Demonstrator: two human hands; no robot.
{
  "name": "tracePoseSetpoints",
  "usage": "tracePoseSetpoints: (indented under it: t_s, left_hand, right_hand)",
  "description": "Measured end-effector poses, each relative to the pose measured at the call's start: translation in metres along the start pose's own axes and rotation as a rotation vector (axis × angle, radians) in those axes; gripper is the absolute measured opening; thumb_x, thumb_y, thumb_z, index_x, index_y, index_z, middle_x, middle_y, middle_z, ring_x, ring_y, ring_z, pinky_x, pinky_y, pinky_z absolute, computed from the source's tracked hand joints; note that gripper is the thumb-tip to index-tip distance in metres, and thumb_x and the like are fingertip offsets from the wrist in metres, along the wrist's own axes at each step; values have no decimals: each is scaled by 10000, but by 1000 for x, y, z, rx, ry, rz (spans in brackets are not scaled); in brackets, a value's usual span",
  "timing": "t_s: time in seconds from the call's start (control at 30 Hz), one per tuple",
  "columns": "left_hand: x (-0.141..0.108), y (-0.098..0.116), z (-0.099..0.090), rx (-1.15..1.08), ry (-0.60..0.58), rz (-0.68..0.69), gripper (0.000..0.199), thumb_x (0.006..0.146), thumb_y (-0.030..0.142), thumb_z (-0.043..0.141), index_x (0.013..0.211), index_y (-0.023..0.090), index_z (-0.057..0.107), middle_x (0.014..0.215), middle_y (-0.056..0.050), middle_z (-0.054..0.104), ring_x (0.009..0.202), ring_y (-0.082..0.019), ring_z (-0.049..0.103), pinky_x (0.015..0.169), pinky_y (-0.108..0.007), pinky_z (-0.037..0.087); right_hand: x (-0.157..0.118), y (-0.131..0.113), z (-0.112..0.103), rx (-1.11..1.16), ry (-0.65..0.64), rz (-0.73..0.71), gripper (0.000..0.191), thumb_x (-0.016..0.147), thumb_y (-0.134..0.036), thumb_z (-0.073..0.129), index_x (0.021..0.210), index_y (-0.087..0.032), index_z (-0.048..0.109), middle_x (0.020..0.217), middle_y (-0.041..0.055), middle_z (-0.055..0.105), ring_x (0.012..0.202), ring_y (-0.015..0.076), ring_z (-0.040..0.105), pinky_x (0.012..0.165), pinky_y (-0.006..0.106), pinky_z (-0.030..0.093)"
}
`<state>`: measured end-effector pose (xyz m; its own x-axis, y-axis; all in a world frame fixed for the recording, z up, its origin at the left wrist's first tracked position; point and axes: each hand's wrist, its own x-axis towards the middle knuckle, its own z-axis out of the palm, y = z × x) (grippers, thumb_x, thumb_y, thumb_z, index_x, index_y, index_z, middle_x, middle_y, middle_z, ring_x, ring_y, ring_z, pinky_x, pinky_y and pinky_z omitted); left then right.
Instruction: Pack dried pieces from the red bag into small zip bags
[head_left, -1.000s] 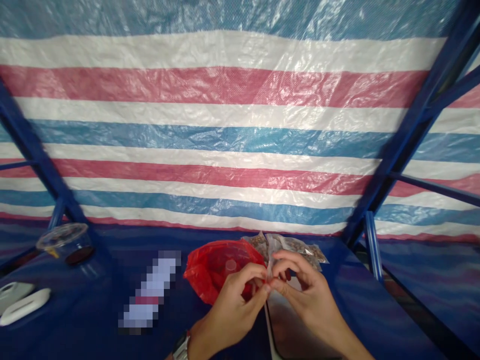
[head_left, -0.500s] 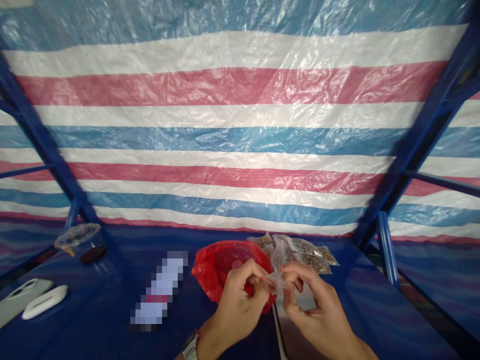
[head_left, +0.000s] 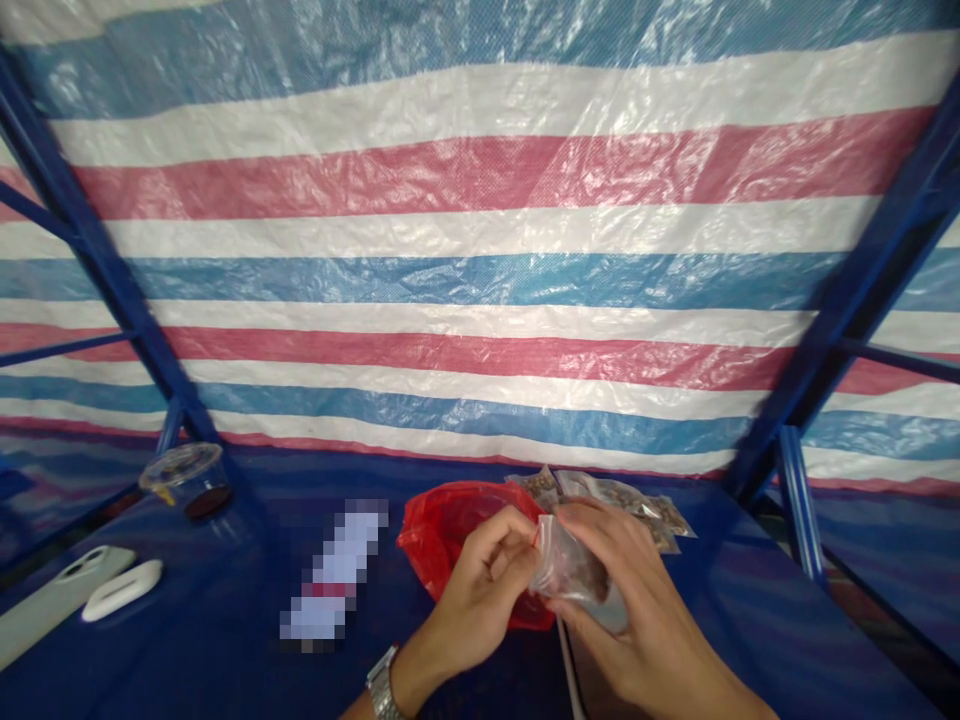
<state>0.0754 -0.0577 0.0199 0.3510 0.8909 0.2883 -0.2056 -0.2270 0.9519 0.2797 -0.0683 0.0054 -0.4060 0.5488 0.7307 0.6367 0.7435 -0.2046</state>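
Observation:
A small transparent zip bag (head_left: 571, 570) with dark brown contents at its bottom sits between my hands. My left hand (head_left: 480, 590) pinches its upper edge with the thumb and fingers. My right hand (head_left: 637, 610) wraps around its lower part and hides some of it. Just behind my left hand lies a crumpled red plastic bag (head_left: 457, 535), touching it. Beyond my right hand lies a small heap of flat packets (head_left: 607, 495) holding brown granular stuff. A metal wristwatch (head_left: 382, 690) circles my left wrist.
The blue table (head_left: 225, 640) holds a transparent plastic cup (head_left: 186, 480), a white oval object (head_left: 122, 590), a phone (head_left: 64, 600) and a pixelated item (head_left: 334, 570). A thin pale rod (head_left: 570, 670) runs below my hands. Striped tarp (head_left: 480, 240) and blue frame bars (head_left: 862, 290) stand behind.
The zip bag has come down between my hands and now shows its brown contents. My right hand has closed around it. The whole scene has shifted right in view.

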Motion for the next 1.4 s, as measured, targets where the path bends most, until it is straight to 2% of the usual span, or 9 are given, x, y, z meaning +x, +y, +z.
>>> tracePoseSetpoints:
  t_s: [0.23,0.5,0.63,0.7,0.77,0.87,1.0,1.2,1.4]
  left_hand:
    - [0,-3,-3,0,93,-5,410,927,582,666,840,195,559,714,37,496,659,-120,455,638,-231,376]
    - [1,-8,1,2,206,46,422,954,585,643,822,196,544,708,37,487,632,-104,442,621,-230,382]
    - [-1,-12,-3,-72,67,102,456,926,637,659,1099,218,606,937,-30,595,827,-153,581,761,-268,485]
    - [-3,-14,-4,-86,-55,112,737,816,703,742,1374,264,544,1207,-93,604,1064,-228,611,932,-342,505]
    - [-3,-15,-3,-59,-146,105,957,711,708,822,1502,295,475,1391,-126,545,1231,-297,581,1065,-416,469]
    - [-1,-11,0,22,-160,170,761,757,649,825,1369,238,636,1360,-142,568,1277,-328,569,1124,-451,435]
    - [1,-3,2,62,-104,241,525,852,613,759,1143,176,748,1177,-145,665,1142,-300,635,1050,-424,484]
    - [-5,-7,-4,-124,9,30,506,916,597,695,1215,190,732,1178,-125,716,1135,-298,658,1047,-425,485]
    - [0,-3,-4,-347,131,3,372,937,513,663,1110,189,719,978,-75,705,914,-227,660,925,-376,516]
  right_hand:
    - [-2,1,8,-64,42,53,557,982,-350,664,1501,-300,468,1226,102,750,1061,293,741,878,426,595]
    - [-7,0,13,-130,124,30,478,971,-291,639,1439,-287,542,1182,83,783,1000,291,772,880,423,602]
    - [-9,3,10,-115,160,64,425,970,-280,629,1391,-276,579,1153,73,794,967,276,782,890,410,603]
    - [-7,2,7,-97,159,60,396,975,-267,612,1370,-259,581,1128,63,799,945,251,787,890,378,609]
    - [-5,0,5,-80,136,10,393,974,-254,600,1365,-245,576,1140,60,799,967,231,788,901,342,612]
    - [-2,-6,4,-51,66,-72,424,968,-240,591,1390,-243,558,1187,55,794,1027,212,781,918,300,612]
    - [-3,-15,6,-54,-9,-78,486,977,-259,579,1455,-237,493,1273,60,770,1101,205,765,961,289,605]
    - [-8,-16,10,-72,-67,-33,696,922,-334,653,1541,-174,378,1411,141,685,1222,257,711,974,327,607]
    - [-7,-16,12,-52,-107,21,552,919,-327,667,1426,-192,496,1319,116,731,1173,248,718,935,339,592]
